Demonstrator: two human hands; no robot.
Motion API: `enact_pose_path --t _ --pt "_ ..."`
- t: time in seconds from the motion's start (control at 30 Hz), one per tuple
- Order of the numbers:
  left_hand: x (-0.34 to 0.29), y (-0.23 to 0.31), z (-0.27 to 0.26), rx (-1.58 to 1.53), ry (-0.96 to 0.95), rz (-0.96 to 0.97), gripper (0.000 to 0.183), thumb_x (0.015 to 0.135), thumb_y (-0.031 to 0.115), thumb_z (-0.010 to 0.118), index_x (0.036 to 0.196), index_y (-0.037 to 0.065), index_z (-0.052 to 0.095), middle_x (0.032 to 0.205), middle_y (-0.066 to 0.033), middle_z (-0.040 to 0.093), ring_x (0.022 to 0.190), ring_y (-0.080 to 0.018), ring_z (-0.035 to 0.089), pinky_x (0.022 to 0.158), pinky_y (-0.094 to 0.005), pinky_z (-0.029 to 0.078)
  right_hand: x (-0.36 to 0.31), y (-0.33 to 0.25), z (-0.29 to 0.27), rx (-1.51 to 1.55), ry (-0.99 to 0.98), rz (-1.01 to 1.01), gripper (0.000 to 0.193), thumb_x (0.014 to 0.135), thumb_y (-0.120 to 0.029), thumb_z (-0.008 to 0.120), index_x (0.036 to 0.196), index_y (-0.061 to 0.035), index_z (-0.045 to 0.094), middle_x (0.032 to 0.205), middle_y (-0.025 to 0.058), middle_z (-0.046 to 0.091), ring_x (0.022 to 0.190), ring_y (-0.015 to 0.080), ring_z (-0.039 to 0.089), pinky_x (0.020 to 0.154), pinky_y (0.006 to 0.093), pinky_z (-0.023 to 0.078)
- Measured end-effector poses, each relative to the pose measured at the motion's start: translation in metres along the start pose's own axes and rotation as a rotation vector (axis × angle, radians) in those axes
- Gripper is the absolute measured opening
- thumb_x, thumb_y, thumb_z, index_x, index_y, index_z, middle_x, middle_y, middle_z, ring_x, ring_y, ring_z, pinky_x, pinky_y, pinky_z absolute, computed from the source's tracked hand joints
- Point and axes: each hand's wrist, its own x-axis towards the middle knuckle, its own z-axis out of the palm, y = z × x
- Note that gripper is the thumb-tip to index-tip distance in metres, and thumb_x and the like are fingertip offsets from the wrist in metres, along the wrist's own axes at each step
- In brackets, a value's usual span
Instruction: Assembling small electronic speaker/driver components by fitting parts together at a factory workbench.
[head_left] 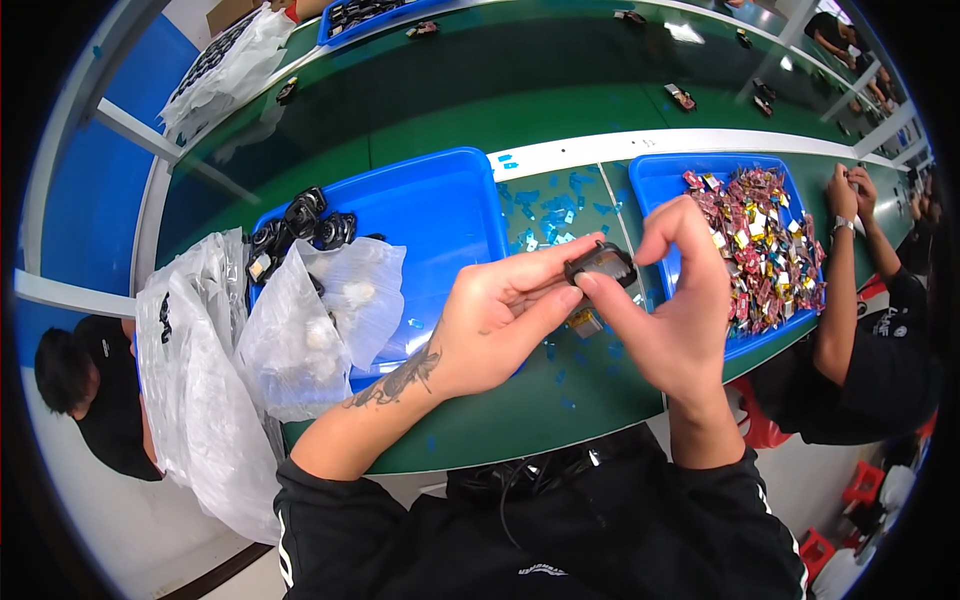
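Over the green work table [470,440], my left hand [488,335] grips a small black plastic housing [603,262] between its thumb and fingers. My right hand [685,315] is at the same piece, its thumb pressed on the near side and its index finger bent beside the right end. Its other fingers are mostly hidden. Just below the housing, a small part with a yellowish face [584,322] lies on the table, partly covered by my hands. Scraps of blue film [562,215] are scattered behind it.
On the left, a blue tray [450,190] holds black housings [305,215] and translucent plastic bags [295,340]. A blue bin [655,170] of small red and yellow electronic parts [760,240] stands right. Beyond runs a green conveyor belt [480,90] carrying scattered pieces. A co-worker [850,330] sits right.
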Motion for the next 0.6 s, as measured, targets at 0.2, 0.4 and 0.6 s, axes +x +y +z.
enact_pose_path --t 0.2,0.4,0.6 --pt "0.004 0.010 0.013 -0.166 0.166 0.056 0.049 0.097 -0.002 0.048 0.144 -0.001 0.033 0.122 -0.0166 0.061 0.113 -0.0202 0.060 0.095 -0.0330 0.051 -0.012 0.008 0.005 0.605 0.006 0.288 0.034 0.078 -0.003 0.074 0.106 -0.0020 0.054 0.098 0.0048 0.057 0.093 0.0141 0.056 0.087 0.0296 0.047" --pt "0.005 0.004 0.007 -0.094 0.241 0.075 0.037 0.098 0.001 0.048 0.134 0.001 0.045 0.121 -0.0136 0.060 0.114 -0.0197 0.058 0.095 -0.0326 0.051 -0.029 0.007 0.001 0.638 -0.112 0.470 0.029 0.083 0.006 0.070 0.109 0.0031 0.058 0.099 0.0075 0.065 0.090 0.0123 0.065 0.078 0.0237 0.055" --pt "0.007 0.013 -0.002 0.603 0.074 0.348 0.028 0.082 -0.010 0.062 0.107 0.000 0.071 0.116 -0.0178 0.063 0.105 -0.0238 0.064 0.084 -0.0288 0.053 -0.023 0.009 -0.005 0.964 -0.137 0.578 0.015 0.087 0.004 0.065 0.101 0.0040 0.059 0.089 0.0074 0.067 0.082 0.0100 0.066 0.074 0.0215 0.054"
